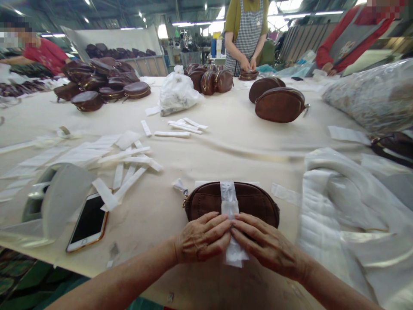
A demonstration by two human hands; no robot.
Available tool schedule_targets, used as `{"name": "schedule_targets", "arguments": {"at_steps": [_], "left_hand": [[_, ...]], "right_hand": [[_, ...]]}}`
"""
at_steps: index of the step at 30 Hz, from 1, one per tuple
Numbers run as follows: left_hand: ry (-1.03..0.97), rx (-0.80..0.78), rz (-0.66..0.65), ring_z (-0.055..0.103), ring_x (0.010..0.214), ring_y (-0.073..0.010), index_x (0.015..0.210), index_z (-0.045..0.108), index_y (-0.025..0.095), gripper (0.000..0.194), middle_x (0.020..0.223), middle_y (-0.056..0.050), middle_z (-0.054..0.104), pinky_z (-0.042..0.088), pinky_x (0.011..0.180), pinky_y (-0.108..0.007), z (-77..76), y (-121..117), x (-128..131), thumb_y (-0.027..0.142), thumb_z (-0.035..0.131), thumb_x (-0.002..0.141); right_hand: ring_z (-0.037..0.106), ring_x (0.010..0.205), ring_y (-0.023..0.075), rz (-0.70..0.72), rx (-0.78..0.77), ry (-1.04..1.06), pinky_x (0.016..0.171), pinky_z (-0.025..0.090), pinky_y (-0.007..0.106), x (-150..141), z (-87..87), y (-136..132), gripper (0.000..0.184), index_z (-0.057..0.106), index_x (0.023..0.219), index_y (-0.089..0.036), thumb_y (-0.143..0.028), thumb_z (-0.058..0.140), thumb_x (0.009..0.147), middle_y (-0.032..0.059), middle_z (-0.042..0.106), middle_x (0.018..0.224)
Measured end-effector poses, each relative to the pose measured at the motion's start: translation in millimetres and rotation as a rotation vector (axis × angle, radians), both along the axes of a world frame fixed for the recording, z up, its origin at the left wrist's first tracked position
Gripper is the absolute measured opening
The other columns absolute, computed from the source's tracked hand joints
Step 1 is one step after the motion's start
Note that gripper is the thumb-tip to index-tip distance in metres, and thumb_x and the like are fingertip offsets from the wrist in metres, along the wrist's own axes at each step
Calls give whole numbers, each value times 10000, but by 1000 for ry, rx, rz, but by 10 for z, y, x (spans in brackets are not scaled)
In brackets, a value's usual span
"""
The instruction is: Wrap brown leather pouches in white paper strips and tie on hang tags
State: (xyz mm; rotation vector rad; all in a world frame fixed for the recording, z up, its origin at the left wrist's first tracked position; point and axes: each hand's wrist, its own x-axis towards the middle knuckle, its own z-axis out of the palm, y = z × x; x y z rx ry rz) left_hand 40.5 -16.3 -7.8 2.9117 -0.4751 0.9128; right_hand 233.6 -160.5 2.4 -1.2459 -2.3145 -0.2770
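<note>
A dark brown zip pouch (206,199) lies in front of me at the near side of the table. Around its middle runs a white translucent strip (229,193), whose loose end hangs down toward me. My left hand (206,237) rests against the pouch's near side, its fingers closed on the strip's left edge. From the other side, my right hand (261,241) grips the strip's right edge, fingertips almost meeting the left ones. A small wrapped zip pull (180,186) sticks out at the pouch's left end.
Loose white strips (129,161) and a phone (87,221) lie to the left, beside a grey tape dispenser (61,198). Clear plastic bags (322,206) are at right. Farther back are brown pouches (279,105), a white plastic bag (179,92) and other people's hands (248,64).
</note>
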Motion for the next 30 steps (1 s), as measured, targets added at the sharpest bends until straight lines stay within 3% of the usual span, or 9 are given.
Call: {"name": "schedule_targets", "arguments": {"at_steps": [7,11,20,24,27,30], "left_hand": [[-15,-48,-6,516,1118,-254,1035,522,58,215,1121,-155,566,500,932,-404,16,-3,-2,103,350,915],[-33,-24,-8,534,1079,-248,1021,534,112,163,1100,-133,550,514,907,-401,14,-17,-6,112,462,875],[-66,51,-48,514,1121,-261,1027,512,202,319,1107,-121,519,515,881,-391,-39,2,-8,122,632,742],[-29,78,-78,492,1153,-269,1067,493,223,360,1122,-125,508,501,901,-389,-36,34,-39,153,638,745],[15,105,-103,470,1182,-285,1101,484,230,371,1140,-134,504,488,919,-400,-13,61,-51,193,644,768],[36,124,-126,470,1182,-290,1105,494,218,364,1133,-140,510,482,925,-398,38,85,-50,206,652,777]], "right_hand": [[430,1264,255,-7,-12,-22,993,479,415,-4,-32,-11,341,550,1230,-89,-85,401,923,121,612,1196],[445,1250,261,8,5,-26,985,485,418,-2,-39,-7,331,568,1203,-76,-69,412,912,121,623,1177],[351,1320,277,46,-17,28,962,484,456,10,-63,-27,364,578,1177,-122,-62,420,854,151,594,1210],[308,1342,291,97,-126,93,956,470,473,37,0,-54,404,557,1201,-107,-162,394,836,180,534,1282],[371,1309,281,101,-208,189,954,468,463,19,32,-66,414,566,1188,-101,-281,374,869,185,533,1282],[471,1236,245,-11,-187,266,936,483,414,-49,8,-64,288,623,1093,-158,-275,454,891,145,599,1200]]}}
